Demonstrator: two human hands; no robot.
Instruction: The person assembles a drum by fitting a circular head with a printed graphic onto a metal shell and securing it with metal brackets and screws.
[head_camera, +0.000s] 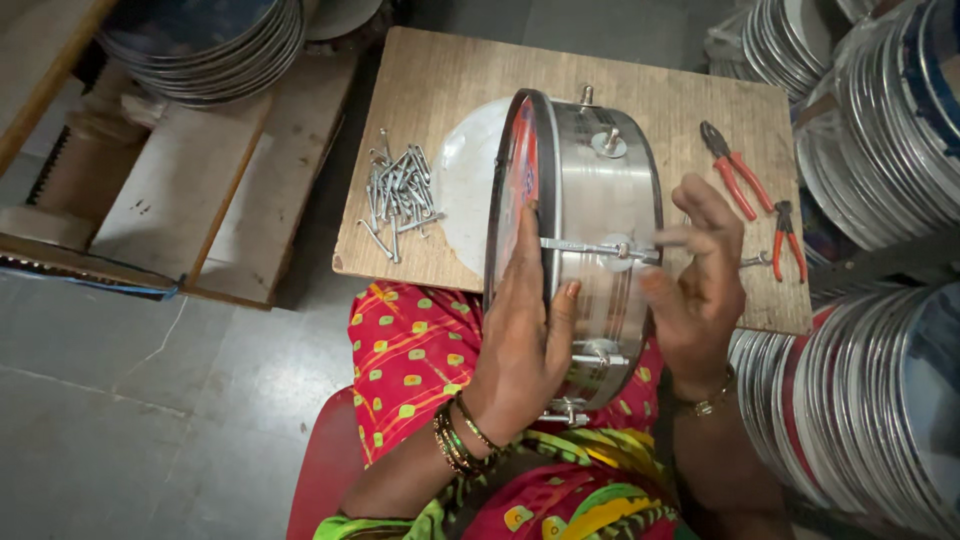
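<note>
From the head view, a grey stone floor lies under a small plywood surface (430, 75), its grain pale brown and its edges raw. Stacks of shiny round metal rims (880, 400) crowd the right side, and another stack (210, 45) sits at the upper left beside rough wooden boards (180, 190).

You hold a shallow steel drum (600, 200) on its edge over your lap, at the near side of the surface. Its shell is smooth, polished and curved, ringed with a dark hoop on the left face. Thin threaded tension rods (595, 248) run across the shell through small round washers.

Your left hand (525, 330) is spread flat against the drum's left rim, fingers extended along the hoop and thumb hooked over the shell, steadying it rather than closing round it. Your right hand (700, 270) is half curled at the shell's right side, fingertips pinching at the end of one rod; it looks blurred, so you cannot tell how tightly it grips.

Behind the drum a white round disc (465, 190) lies flat on the surface. To its left sits a loose heap of slender silvery bolts (400, 190). On the right lie two pliers with red handles, one larger (735, 170) and one smaller (788, 238), just beside each other.
</note>
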